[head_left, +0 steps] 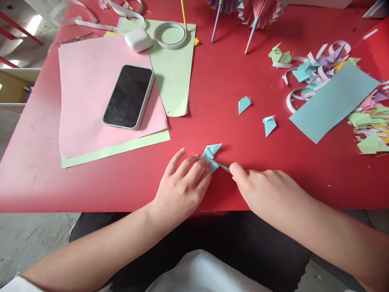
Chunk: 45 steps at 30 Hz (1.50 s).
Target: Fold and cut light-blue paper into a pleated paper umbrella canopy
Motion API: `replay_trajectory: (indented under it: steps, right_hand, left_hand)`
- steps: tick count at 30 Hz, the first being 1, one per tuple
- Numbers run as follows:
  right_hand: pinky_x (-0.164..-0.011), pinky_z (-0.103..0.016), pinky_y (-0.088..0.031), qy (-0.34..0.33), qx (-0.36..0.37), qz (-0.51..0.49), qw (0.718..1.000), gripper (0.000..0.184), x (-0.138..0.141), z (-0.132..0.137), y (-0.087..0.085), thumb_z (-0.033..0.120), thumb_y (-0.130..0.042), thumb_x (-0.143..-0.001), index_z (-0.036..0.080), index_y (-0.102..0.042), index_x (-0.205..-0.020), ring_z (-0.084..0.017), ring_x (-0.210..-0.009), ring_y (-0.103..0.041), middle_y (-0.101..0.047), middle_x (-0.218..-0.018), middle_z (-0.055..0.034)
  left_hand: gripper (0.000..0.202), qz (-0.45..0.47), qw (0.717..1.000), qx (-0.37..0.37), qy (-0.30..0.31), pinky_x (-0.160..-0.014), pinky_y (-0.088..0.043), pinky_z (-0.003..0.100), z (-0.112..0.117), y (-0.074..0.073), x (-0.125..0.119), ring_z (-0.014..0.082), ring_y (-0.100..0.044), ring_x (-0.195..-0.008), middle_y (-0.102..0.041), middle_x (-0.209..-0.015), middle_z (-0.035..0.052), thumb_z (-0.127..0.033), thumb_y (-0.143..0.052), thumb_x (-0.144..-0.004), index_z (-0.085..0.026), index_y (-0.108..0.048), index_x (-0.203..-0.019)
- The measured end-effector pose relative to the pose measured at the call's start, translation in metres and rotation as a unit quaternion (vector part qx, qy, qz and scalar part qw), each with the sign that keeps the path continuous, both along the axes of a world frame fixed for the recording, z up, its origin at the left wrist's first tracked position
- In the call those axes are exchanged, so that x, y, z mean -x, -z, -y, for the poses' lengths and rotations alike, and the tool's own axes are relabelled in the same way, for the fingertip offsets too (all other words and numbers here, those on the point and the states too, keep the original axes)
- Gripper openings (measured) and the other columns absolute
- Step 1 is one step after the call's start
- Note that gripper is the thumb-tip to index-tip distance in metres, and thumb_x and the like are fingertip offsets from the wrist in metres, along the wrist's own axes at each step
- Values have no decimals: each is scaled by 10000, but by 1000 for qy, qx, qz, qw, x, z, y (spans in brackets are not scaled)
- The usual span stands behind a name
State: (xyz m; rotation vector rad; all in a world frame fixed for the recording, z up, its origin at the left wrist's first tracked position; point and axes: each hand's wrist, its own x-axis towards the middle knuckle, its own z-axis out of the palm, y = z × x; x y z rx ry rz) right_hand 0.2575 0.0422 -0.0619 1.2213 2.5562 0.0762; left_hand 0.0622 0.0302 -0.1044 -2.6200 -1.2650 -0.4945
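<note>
Near the front edge of the table, my left hand [185, 182] has its fingers bent over a folded light-blue paper piece [213, 151], gripping or pressing it at its left side. My right hand [264, 184] is closed around a slim metal tool [223, 166] with a narrow blade; its handle is hidden in my fist. The tool's tip meets the lower part of the paper. Two small folded blue pieces lie beyond my hands: one blue piece [244, 105] and another blue piece [269, 125] nearer to me.
A black-screened phone [129, 97] rests on pink paper sheets [82, 89] at left. Green sheets [176, 81], a tape roll [170, 35] and a white earbud case [138, 40] are behind. To the right, a blue-grey paper strip [334, 101] overlaps paper scraps [372, 121].
</note>
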Motion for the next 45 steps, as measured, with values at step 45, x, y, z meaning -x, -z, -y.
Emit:
replay_trajectory:
  steps: [45]
  right_hand:
    - [-400, -231, -79, 42, -11, -73, 996, 84, -1, -22, 9, 265, -386, -881, 214, -431, -831, -120, -319, -340, -365, -409, 78]
  left_hand:
    - [220, 25, 999, 34, 3, -886, -470, 411, 2, 1, 4, 259, -583, -1028, -657, -1048, 103, -96, -602, -783, -118, -634, -999]
